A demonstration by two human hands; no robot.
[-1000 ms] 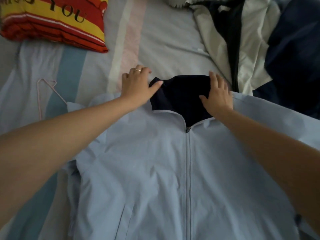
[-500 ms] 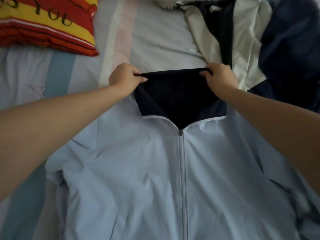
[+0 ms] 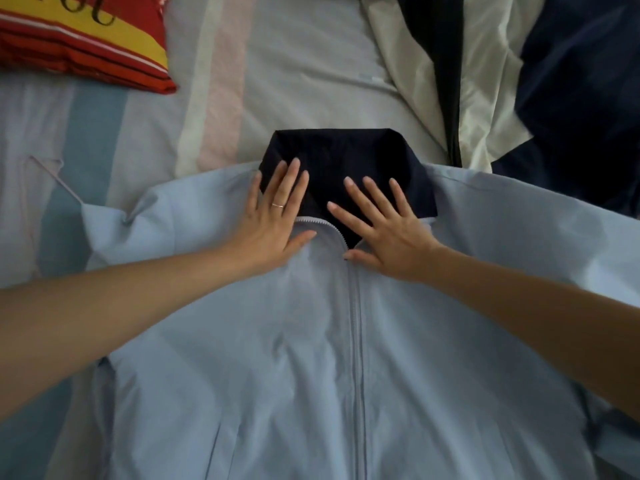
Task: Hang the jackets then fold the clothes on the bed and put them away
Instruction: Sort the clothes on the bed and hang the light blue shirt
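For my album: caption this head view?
Left hand, right hand pressing flat the navy collar of a light blue zip jacket.

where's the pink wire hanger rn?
Head view, left side: the thin pink wire hanger lies on the striped bedsheet, nearer than the red and yellow pillow, one end meeting the shoulder of the light blue zip jacket.

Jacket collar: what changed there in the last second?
Both hands let go of the navy collar, gripped half a second ago. The left hand and right hand now press flat beside the zipper, fingers straight. The light blue jacket stays zipped on the bed; the striped pillow and hanger lie as before.
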